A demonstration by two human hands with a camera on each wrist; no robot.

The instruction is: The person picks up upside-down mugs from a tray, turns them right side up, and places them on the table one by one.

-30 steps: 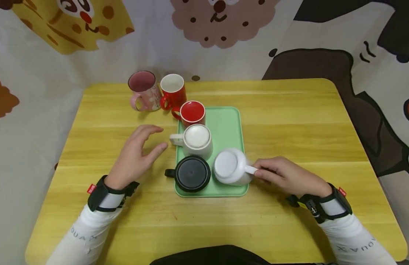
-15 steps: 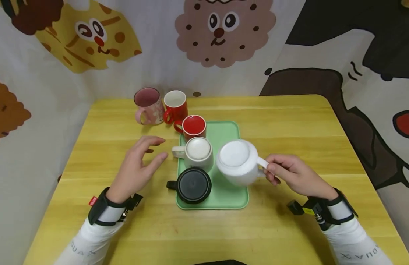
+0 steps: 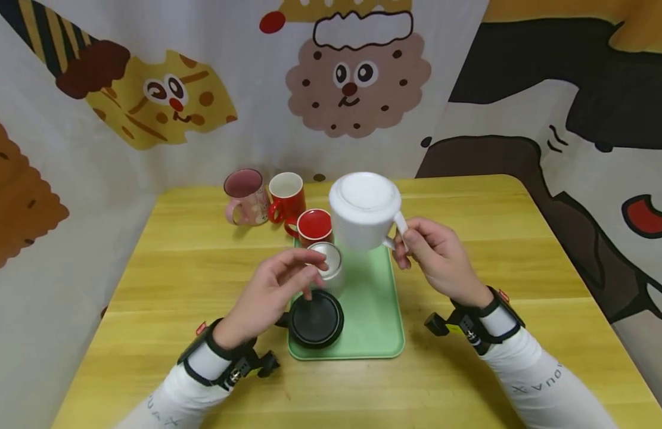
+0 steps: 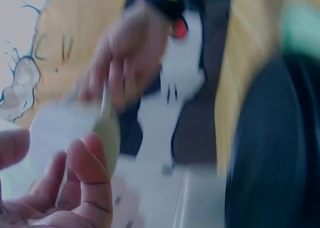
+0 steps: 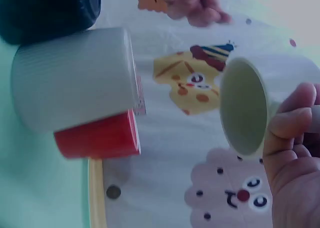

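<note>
My right hand (image 3: 435, 256) pinches the handle of a white mug (image 3: 365, 208), which hangs upside down above the green tray (image 3: 370, 325). In the right wrist view the mug's mouth (image 5: 244, 107) shows as a pale open round. With fingers loosely bent and holding nothing, my left hand (image 3: 274, 289) hovers over the left side of the tray. Partly behind it stand an upturned ribbed white mug (image 3: 335, 277) and a black mug (image 3: 316, 322), base up. Behind these is a small red mug (image 3: 314, 225) on the tray; its lower part is hidden.
Off the tray's far left corner stand a red mug with a white inside (image 3: 288, 186) and a pink mug (image 3: 250, 199), both upright on the wooden table (image 3: 486, 238). A printed cartoon cloth (image 3: 357, 152) hangs behind the table.
The right hand has lifted the white mug off the tray, upward and away from the body. My left hand has moved right, over the mugs. The head view has tilted up.
</note>
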